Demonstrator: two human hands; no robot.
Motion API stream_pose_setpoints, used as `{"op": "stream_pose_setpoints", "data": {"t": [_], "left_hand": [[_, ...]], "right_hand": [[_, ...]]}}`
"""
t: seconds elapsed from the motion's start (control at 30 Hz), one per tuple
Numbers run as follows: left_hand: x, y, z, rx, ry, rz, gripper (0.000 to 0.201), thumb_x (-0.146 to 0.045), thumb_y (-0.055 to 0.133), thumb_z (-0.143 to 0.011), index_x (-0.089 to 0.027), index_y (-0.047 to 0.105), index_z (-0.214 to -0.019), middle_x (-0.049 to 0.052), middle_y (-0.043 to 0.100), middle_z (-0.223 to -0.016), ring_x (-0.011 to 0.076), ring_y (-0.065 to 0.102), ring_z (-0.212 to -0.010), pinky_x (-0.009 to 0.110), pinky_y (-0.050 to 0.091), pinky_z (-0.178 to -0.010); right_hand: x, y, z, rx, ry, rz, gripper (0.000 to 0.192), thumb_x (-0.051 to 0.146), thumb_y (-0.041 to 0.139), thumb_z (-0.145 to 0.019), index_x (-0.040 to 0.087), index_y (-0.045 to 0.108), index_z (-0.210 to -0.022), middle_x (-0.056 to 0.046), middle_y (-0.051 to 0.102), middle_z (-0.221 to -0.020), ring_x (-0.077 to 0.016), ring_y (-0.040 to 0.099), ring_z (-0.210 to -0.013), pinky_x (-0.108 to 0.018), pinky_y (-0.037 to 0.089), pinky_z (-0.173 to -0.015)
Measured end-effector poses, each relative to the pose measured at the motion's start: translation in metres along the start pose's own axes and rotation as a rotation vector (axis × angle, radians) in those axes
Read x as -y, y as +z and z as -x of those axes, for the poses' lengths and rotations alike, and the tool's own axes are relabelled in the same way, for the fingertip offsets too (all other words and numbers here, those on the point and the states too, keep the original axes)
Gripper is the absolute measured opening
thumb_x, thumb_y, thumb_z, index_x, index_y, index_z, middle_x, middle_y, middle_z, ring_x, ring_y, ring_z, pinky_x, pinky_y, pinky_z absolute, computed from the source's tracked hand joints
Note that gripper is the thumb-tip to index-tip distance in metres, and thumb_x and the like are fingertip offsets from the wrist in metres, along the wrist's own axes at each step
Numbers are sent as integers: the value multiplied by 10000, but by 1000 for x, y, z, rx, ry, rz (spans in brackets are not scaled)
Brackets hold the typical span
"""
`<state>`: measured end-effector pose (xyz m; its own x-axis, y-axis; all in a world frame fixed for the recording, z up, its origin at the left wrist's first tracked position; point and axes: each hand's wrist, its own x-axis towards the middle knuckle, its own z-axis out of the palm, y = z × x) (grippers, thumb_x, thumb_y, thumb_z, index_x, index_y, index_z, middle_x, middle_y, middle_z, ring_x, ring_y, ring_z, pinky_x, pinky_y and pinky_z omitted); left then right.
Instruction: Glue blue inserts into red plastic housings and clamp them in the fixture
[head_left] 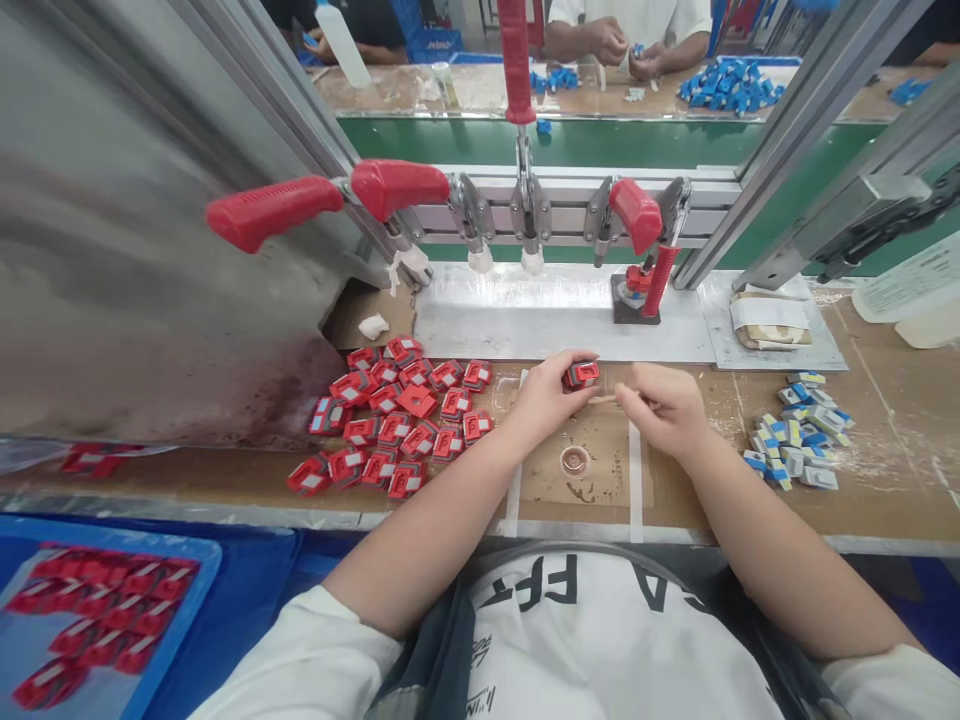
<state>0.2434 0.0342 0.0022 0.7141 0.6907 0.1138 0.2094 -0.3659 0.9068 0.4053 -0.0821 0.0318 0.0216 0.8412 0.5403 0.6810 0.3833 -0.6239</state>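
My left hand (553, 392) is closed around a small red-and-black plastic part (582, 375), held just above the worktable. Pinched in my right hand (663, 408) is a thin wooden stick (603, 399), its tip pointing left at the red part's lower edge. Below both hands, a small round clear dish (575, 461) sits on a taped-down brown sheet (547, 485). A pile of similar red parts (418, 400) lies left of my left hand. To the right of my right hand is a heap of small white, blue and yellow pieces (802, 435).
Red-handled toggle clamps (401, 188) stand on a metal frame behind my hands, over a metal plate (480, 320). A blue tray (214, 560) with red parts is at lower left. Across the green belt (450, 140), another person's hands (626, 48) handle small blue pieces.
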Motion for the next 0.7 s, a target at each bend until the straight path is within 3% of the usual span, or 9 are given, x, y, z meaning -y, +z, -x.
{"op": "stream_pose_setpoints", "data": {"t": [0.13, 0.2, 0.27, 0.33, 0.47, 0.5, 0.57, 0.63, 0.7], "left_hand": [[4, 0, -1, -44, -67, 83, 355, -257, 791, -776, -199, 660, -1101, 40, 751, -1056, 210, 704, -968, 326, 534, -890], [3, 0, -2, -69, -73, 102, 339, -308, 805, -762, -192, 674, -1054, 41, 751, -1015, 216, 700, -942, 332, 536, -869], [1, -1, -3, -90, -70, 134, 361, -356, 822, -745, -188, 693, -1036, 41, 746, -991, 215, 692, -912, 333, 535, -853], [-2, -3, -4, -106, -76, 180, 400, -399, 840, -727, -185, 709, -1038, 36, 739, -959, 210, 681, -881, 326, 534, -832], [-9, -6, -4, -141, -86, 256, 460, -426, 840, -732, -195, 725, -1114, 30, 727, -961, 197, 664, -876, 319, 524, -834], [-11, -7, -3, -146, -76, 266, 477, -417, 832, -744, -203, 719, -1155, 25, 723, -965, 191, 661, -878, 321, 521, -850], [-13, -6, -3, -151, -62, 303, 548, -387, 824, -754, -220, 674, -1254, 13, 717, -957, 179, 664, -873, 328, 522, -874], [-13, -5, -3, -154, -70, 376, 597, -364, 842, -730, -219, 629, -1269, 7, 716, -935, 173, 674, -853, 331, 532, -865], [-14, -4, -2, -160, -79, 445, 550, -360, 870, -694, -206, 623, -1160, 8, 715, -911, 175, 681, -839, 328, 541, -836]], "right_hand": [[16, 7, 2, 448, -160, -60, 444, 276, 531, -1020, 204, 433, -593, 29, 472, -583, -106, 410, -542, -260, 287, -571], [24, 10, 2, 550, -153, 76, 456, 345, 556, -1023, 194, 492, -597, 11, 559, -610, -109, 450, -555, -269, 271, -570], [28, 4, 2, 546, -90, 250, 457, 457, 599, -1002, 200, 556, -627, -5, 619, -645, -125, 491, -568, -284, 260, -557], [27, -19, 6, 438, 67, 434, 412, 518, 612, -985, 222, 629, -698, -18, 665, -707, -150, 556, -619, -290, 293, -566], [11, -102, 30, 77, 688, 885, 376, 539, 545, -1001, 247, 729, -851, -63, 734, -938, -208, 652, -794, -302, 354, -620], [5, -122, 39, 70, 825, 985, 369, 538, 552, -989, 238, 744, -892, -83, 735, -1003, -226, 662, -839, -305, 354, -622], [-11, -151, 53, 184, 985, 1087, 358, 529, 611, -934, 203, 757, -909, -123, 723, -1063, -262, 668, -945, -307, 372, -640], [-26, -163, 63, 305, 1022, 1089, 337, 509, 627, -902, 199, 757, -885, -133, 716, -1077, -274, 664, -998, -305, 380, -647], [-39, -164, 67, 362, 1005, 1068, 297, 471, 625, -886, 201, 742, -841, -127, 716, -1057, -272, 662, -998, -304, 377, -641]]}}
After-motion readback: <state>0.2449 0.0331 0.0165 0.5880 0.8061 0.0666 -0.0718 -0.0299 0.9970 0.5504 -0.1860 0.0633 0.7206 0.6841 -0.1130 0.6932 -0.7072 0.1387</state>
